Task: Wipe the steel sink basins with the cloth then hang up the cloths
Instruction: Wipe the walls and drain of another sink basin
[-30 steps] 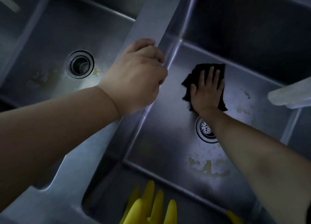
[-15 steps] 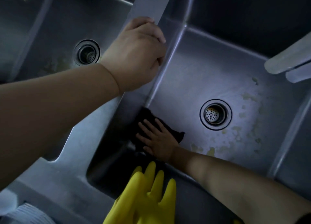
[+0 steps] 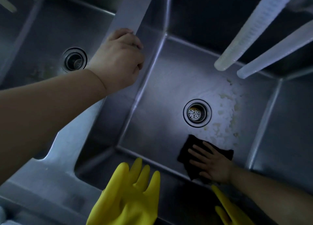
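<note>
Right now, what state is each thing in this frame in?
Left hand: curled over the steel divider between the basins.
Right hand: flat, pressing the black cloth on the right basin floor.
White residue: not yet wiped.
Yellow rubber gloves: draped over the near rim.

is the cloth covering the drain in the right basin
No, the cloth lies under the right hand on the basin floor near the front wall, apart from the uncovered drain.
</note>
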`<state>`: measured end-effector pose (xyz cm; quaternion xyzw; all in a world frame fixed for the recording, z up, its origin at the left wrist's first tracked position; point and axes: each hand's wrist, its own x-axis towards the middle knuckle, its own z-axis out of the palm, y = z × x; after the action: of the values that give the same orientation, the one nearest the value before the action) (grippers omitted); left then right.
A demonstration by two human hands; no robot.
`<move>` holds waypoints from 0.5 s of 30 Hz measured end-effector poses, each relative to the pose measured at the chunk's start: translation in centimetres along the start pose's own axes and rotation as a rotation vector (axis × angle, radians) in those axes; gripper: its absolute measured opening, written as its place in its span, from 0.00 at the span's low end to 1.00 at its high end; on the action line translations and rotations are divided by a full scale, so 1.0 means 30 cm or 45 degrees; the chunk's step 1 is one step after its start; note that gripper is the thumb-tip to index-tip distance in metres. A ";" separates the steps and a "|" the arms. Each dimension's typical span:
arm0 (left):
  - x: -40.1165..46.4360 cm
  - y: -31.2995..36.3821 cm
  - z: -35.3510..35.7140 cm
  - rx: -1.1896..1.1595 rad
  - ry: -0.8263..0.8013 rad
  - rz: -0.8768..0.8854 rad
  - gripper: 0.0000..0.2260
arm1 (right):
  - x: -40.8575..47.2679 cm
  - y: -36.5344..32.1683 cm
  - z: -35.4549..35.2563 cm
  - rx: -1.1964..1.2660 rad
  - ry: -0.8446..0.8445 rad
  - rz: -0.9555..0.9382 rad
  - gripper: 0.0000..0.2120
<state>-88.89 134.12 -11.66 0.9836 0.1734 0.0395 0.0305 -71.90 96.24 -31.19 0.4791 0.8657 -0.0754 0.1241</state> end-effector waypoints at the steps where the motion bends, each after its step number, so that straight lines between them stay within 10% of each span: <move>1: 0.000 -0.002 0.002 0.000 0.005 0.000 0.09 | -0.009 0.006 0.003 -0.004 -0.008 -0.005 0.24; 15: 0.000 -0.010 0.023 0.024 0.077 0.042 0.09 | 0.568 0.195 -0.138 0.306 0.093 0.566 0.32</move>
<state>-88.95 134.38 -12.37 0.9849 0.1584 0.0683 0.0152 -76.23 114.20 -32.20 0.6715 0.7277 -0.1314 0.0486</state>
